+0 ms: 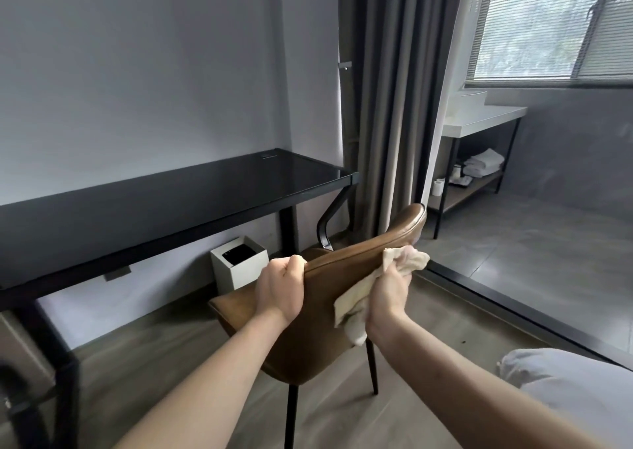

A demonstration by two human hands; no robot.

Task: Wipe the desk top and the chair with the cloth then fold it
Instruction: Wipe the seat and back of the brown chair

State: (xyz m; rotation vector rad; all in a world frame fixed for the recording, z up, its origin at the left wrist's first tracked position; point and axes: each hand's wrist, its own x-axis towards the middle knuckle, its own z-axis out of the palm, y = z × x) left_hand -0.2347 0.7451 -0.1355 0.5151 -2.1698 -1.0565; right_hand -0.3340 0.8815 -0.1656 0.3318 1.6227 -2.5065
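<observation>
Two bare hands on brown leather chair (322, 315), seen from behind its backrest. Left hand (280, 291) gripping backrest top edge toward its left end, fingers curled over the rim, pressed together, knuckles facing camera. Right hand (388, 292) clutching beige cloth (356, 306) against rear face of backrest, toward right end of top edge; fingers bunched around the fabric, mostly hidden by it, so exact spread not clear. Cloth crumpled above the hand at the rim, loose tail hanging down the backrest below the wrist. Chair tilted in view, black metal legs (291, 414) on grey wood-look floor (164, 363), black armrest (329, 222) showing beyond the backrest. Black glossy desk (164, 205) beyond and left of chair, against grey wall, not touched by either hand; right end of desk top near grey curtain (394, 99). White square bin (239, 263) with dark liner on floor under desk's right end, just beyond chair seat. Far right: white counter (479, 119) on black frame under window with blinds (555, 23), folded white towels (484, 162) on its lower shelf. Bottom-right corner: grey-white bedding (575, 390).
</observation>
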